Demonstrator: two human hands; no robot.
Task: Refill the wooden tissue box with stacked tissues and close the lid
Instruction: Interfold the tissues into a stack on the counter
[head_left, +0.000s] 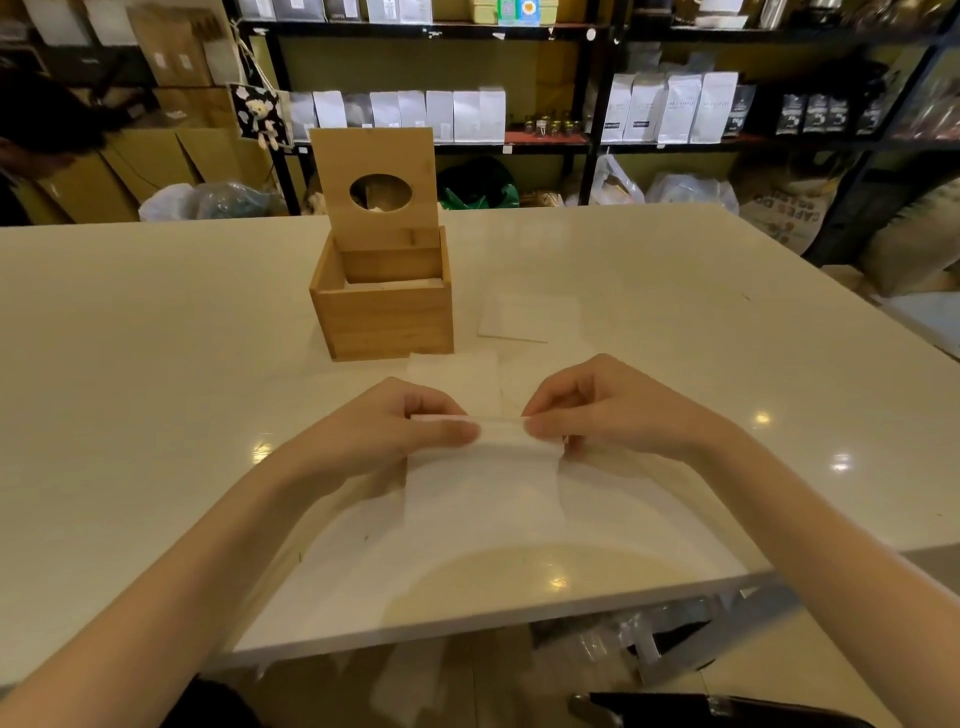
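A: Head view. A square, light-brown wooden tissue box (382, 306) is noted standing on the pale glossy bench (156, 364), its wooden lid with an oval opening (377, 187) raised upright at the far side.

B: And the grips?

A: A thin white folded tissue (485, 467) is pinched at its far edge by both. The left hand (384, 431) is closed on the left end, thumb on top; the right hand (608, 410) is closed on the right end. The near part lies on the bench.

B: Direction of the box from the grips?

A: Straight ahead, slightly left; the left hand is judged nearer. The tissue's pinched edge runs left to right, parallel to the box front. White edges are glimpsed inside the box; the fill level cannot be told. A flat white tissue stack (527, 317) lies just right of the box, another white tissue sheet (457, 376) between box and hands.
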